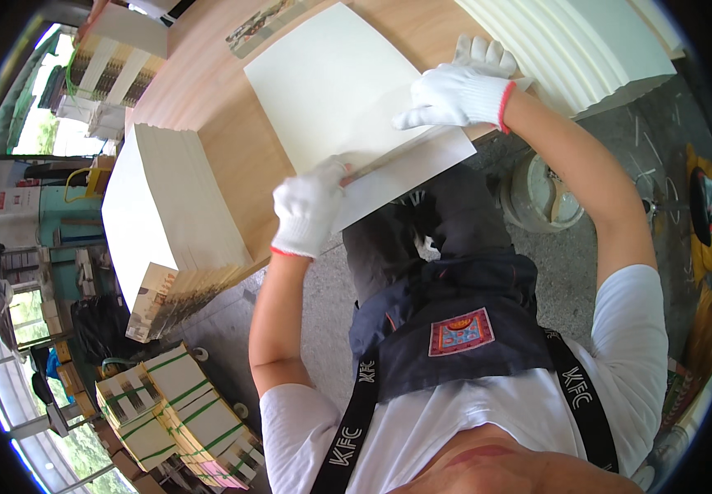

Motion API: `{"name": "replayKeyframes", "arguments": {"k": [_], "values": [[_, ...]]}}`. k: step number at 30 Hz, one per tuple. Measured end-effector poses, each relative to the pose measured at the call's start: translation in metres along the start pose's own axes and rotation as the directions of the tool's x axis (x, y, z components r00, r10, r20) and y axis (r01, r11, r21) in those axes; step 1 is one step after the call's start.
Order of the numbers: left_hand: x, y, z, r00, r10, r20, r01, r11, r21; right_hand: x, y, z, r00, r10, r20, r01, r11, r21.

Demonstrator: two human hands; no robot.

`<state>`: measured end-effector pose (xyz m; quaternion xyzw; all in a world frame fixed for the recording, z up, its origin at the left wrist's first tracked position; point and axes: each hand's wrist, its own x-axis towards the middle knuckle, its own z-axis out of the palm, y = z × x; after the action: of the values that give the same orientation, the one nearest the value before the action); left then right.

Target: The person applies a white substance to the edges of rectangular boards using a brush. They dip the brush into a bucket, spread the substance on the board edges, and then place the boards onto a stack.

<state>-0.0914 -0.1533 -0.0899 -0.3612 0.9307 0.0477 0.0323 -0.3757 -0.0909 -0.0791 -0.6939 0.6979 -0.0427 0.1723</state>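
A large white sheet of paper or thin card (347,82) lies on the wooden table in front of me, with a crease or narrow gap across its near part and a white strip (413,173) reaching past the table edge. My left hand (306,207), in a white knit glove with a red cuff, is closed at the sheet's near left corner, its fingertips by the crease. Over the right side of the sheet is my right hand (464,89), gloved alike, fingers stretched and spread, thumb pointing left above the paper.
A tall stack of white sheets (166,198) stands on the table's left, a fanned stack (570,49) on the right. A printed strip (269,25) lies at the far edge. Below the table are a round bucket (543,193) with a brush and, lower left, strapped bundles (183,412).
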Motion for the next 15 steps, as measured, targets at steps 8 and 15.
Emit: {"name": "replayKeyframes", "arguments": {"k": [8, 15], "values": [[0.038, -0.036, 0.011, 0.979, -0.176, 0.099, 0.202, 0.837, -0.509, 0.012, 0.017, 0.000, 0.998, -0.036, 0.052, 0.022, 0.965, 0.260], [0.040, -0.045, 0.019, 0.973, -0.184, 0.141, 0.231, 0.813, -0.535, 0.016, 0.032, 0.040, 0.996, -0.007, -0.091, 0.049, 0.881, 0.471]]}}
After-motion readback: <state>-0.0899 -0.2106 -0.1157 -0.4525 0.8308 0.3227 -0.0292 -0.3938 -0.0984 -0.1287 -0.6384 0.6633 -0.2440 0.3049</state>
